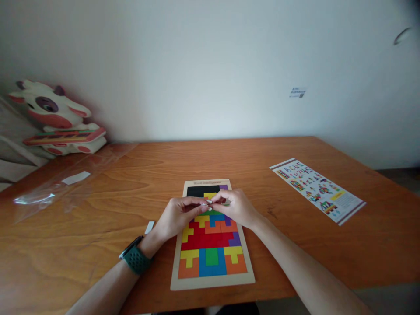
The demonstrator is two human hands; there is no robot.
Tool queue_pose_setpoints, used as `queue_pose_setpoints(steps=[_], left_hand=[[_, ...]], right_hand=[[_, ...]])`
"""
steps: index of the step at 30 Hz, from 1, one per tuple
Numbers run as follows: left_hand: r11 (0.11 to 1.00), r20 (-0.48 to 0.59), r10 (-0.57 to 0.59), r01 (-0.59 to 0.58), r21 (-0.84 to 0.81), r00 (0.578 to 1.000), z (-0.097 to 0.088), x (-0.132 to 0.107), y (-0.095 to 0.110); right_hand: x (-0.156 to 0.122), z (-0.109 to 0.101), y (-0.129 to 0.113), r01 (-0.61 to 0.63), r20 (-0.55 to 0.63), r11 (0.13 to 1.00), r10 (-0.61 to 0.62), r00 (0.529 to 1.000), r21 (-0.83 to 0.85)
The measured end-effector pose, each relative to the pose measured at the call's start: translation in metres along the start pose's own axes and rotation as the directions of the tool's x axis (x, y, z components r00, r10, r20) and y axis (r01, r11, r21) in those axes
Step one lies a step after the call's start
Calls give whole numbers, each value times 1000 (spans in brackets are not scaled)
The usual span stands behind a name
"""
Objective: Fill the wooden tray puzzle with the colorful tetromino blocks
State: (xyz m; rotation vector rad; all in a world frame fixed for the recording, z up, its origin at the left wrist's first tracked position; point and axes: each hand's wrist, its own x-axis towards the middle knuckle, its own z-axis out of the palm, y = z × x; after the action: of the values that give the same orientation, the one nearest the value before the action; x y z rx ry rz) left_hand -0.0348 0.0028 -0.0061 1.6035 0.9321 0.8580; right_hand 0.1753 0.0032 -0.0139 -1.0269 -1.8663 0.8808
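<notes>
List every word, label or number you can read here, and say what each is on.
Puzzle board, top edge: a printed line of lettering, too blurred to read.
Leaflet: small print among coloured pictures, too small to read.
Wall sticker: dark marks, too small to read.
Small pale piece pinched between left hand and right hand: no text visible.
Nothing can be quoted.

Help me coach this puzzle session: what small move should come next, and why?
Probably carry the small white piece off the puzzle board and lay it on the table beside the white scrap. The left hand and right hand both pinch it over the board, whose black gap is unfilled.
</notes>
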Motion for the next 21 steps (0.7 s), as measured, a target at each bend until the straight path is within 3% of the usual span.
queue_pose_setpoints(steps=[7,10,13,17,21], left_hand=[[999,-64,-34,33,-15,997,2,2,-3],[998,-90,-28,33,55,996,-2,2,-6],[968,-93,12,11,252,996,-7,2,-7],[882,32,119,-120,455,992,-10,0,-3],[853,179,202,-263,451,963,-9,-1,-2]], right_hand=[[2,-19,5,117,67,965,-104,992,-233],[3,-31,10,41,73,966,-23,997,-256],[2,-41,18,-44,40,946,60,997,-320],[2,-46,29,-113,44,933,136,990,-341],[4,-45,34,-188,57,949,209,976,-252]])
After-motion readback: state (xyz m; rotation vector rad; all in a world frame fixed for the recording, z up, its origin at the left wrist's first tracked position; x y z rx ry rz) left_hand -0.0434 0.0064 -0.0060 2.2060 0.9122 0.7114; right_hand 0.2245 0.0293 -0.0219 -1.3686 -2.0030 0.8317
